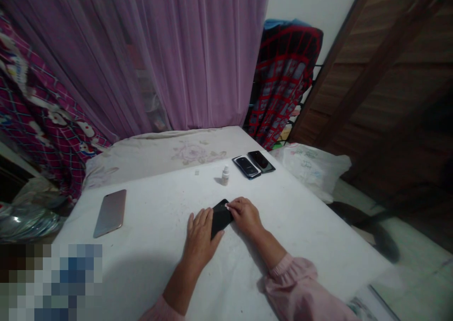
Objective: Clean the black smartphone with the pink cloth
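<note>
A black phone [221,219] lies tilted on the white table [152,217], between my two hands. My left hand [201,234] grips its left side, with the thumb along the near edge and the fingers on the far left. My right hand [246,215] is at the phone's upper right, its fingertips pinched on a small white piece [227,206] that touches the phone's surface. Just beyond the phone stands a small white bottle [225,176], upright. A tiny pale square [197,172] rests to the left of the bottle.
Several dark phones [247,167] lie at the table's back right. On the left is a rose-gold phone or tablet [111,212]. A white plastic bag [311,168] hangs beyond the right edge. Purple curtains [208,57] stand behind the table.
</note>
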A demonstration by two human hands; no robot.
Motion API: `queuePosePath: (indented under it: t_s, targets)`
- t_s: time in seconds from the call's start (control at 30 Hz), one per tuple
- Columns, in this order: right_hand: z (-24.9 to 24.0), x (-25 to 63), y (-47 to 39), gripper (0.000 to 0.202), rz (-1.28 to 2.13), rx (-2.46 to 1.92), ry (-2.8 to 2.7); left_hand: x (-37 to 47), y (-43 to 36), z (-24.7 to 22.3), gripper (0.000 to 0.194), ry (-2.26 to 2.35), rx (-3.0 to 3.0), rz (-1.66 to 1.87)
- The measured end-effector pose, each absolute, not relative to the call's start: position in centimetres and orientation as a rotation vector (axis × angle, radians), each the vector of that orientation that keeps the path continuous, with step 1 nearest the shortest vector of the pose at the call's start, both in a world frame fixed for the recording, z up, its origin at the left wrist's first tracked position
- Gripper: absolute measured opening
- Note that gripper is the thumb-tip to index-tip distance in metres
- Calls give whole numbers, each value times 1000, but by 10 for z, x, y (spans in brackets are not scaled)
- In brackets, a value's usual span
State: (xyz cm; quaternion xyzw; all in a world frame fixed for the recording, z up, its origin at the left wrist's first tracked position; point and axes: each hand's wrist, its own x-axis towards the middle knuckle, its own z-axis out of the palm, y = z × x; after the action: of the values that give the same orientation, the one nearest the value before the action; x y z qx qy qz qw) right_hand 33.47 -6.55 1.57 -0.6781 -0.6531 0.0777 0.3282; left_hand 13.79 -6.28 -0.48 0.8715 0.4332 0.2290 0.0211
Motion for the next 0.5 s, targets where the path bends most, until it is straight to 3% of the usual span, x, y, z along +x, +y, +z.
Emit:
queuePosePath:
  t_s: [0.27, 0.5]
  targets:
    - [26, 328, -41, 23, 286, -1928, -1717, 140, -65, 0, 54, 1405, 2700, 644]
    - [17, 343, -82, 21, 261, -1888, -1664, 141, -66, 0, 54, 1410, 2685, 658]
